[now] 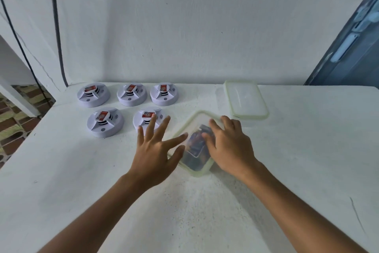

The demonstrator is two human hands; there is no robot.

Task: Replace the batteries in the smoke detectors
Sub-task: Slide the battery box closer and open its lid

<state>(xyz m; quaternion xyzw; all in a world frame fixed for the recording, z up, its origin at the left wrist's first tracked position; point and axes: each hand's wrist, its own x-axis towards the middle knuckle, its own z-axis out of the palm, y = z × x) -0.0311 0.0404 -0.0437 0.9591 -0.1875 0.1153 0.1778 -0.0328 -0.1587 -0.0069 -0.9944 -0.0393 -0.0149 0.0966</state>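
Your left hand: fingers spread, at left edge of lidded container. Your right hand: fingers splayed flat on lid. Five smoke detectors left of container; red labels unreadable.

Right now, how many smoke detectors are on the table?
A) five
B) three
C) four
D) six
A: three smoke detectors stand in the back row and two in the front row, left of the lidded container that both hands touch.
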